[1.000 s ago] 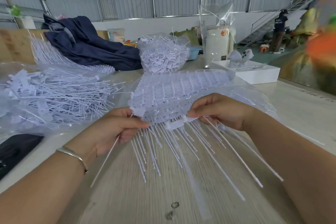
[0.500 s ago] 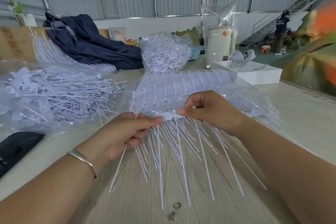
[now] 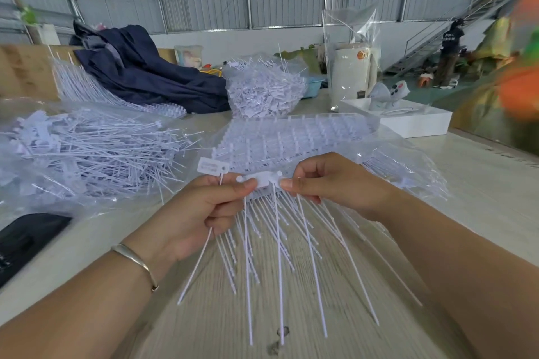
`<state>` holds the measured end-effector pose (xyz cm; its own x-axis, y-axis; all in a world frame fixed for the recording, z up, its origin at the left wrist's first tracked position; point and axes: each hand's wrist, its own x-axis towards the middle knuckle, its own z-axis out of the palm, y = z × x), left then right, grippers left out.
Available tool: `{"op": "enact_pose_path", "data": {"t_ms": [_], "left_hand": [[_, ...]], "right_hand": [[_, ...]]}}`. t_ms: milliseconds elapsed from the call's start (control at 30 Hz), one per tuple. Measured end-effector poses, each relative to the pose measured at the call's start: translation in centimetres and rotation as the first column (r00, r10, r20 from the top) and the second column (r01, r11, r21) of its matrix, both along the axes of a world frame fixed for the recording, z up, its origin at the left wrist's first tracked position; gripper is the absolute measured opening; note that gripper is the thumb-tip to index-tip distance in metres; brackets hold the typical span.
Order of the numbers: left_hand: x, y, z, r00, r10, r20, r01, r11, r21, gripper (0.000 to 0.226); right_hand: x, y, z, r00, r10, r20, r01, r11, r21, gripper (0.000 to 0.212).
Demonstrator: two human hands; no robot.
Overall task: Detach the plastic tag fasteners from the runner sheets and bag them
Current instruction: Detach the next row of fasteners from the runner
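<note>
On the table (image 3: 481, 192), a clear bag (image 3: 43, 181) of loose fasteners lies at left. The runner sheet (image 3: 291, 140) sits mid-table, its long white tails fanning toward the viewer. The left hand (image 3: 201, 213) grips 1 detached fastener (image 3: 210, 167), tag end up, while pinching the strip (image 3: 264, 178); the right hand (image 3: 329, 181) pinches its other end.

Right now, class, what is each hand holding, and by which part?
Both hands, left hand and right hand, pinch one tag fastener by its flat head. The left hand also grips a detached fastener by its stem.
</note>
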<state>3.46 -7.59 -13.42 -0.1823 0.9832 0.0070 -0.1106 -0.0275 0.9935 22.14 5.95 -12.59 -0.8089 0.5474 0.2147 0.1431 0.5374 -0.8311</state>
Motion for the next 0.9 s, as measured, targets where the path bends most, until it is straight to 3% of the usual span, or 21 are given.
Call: {"op": "enact_pose_path", "data": {"t_ms": [67, 167, 267, 300, 400, 500, 567, 667, 733, 900], "left_hand": [[0.1, 0.2, -0.2, 0.991, -0.049, 0.126, 0.048, 0.999, 0.014, 0.027], [1.0, 0.4, -0.4, 0.934, -0.187, 0.303, 0.179, 0.982, 0.056, 0.034], [1.9, 0.3, -0.3, 0.909, -0.338, 0.246, 0.325, 0.941, 0.092, 0.020], [2.0, 0.3, -0.3, 0.909, -0.346, 0.234, 0.334, 0.938, 0.091, 0.018], [1.8, 0.4, -0.2, 0.923, -0.204, 0.325, 0.197, 0.979, 0.053, 0.026], [1.5, 0.5, -0.1, 0.929, -0.060, 0.364, 0.062, 0.998, 0.007, 0.017], [1.2, 0.5, 0.1, 0.920, -0.067, 0.385, 0.073, 0.997, 0.000, 0.014], [0.5, 0.6, 0.1, 0.925, -0.112, 0.364, 0.118, 0.993, 0.006, 0.019], [0.2, 0.7, -0.2, 0.941, -0.103, 0.322, 0.111, 0.994, -0.006, 0.023], [0.0, 0.8, -0.9, 0.995, 0.079, 0.067, -0.076, 0.996, -0.037, 0.020]], "right_hand": [[-0.1, -0.3, 0.2, 0.999, 0.039, -0.007, -0.040, 0.998, -0.038, 0.059], [-0.6, -0.9, 0.3, 0.990, 0.139, -0.038, -0.142, 0.984, -0.106, 0.043], [-1.2, -1.4, -0.2, 0.982, 0.185, -0.041, -0.189, 0.968, -0.167, 0.062], [-1.4, -1.6, -0.3, 0.983, 0.179, -0.048, -0.185, 0.968, -0.170, 0.059], [-1.5, -1.8, 0.0, 0.987, 0.138, -0.081, -0.148, 0.978, -0.145, 0.045], [-1.3, -1.5, 0.3, 0.990, 0.088, -0.112, -0.100, 0.990, -0.104, 0.048], [-0.9, -1.1, 0.3, 0.989, 0.081, -0.123, -0.092, 0.992, -0.087, 0.052], [-0.6, -0.6, 0.3, 0.990, 0.085, -0.116, -0.096, 0.991, -0.098, 0.056], [-0.5, -0.4, 0.3, 0.993, 0.078, -0.092, -0.088, 0.990, -0.107, 0.043], [-0.3, -0.2, -0.2, 0.997, 0.070, -0.033, -0.073, 0.992, -0.102, 0.041]]}}
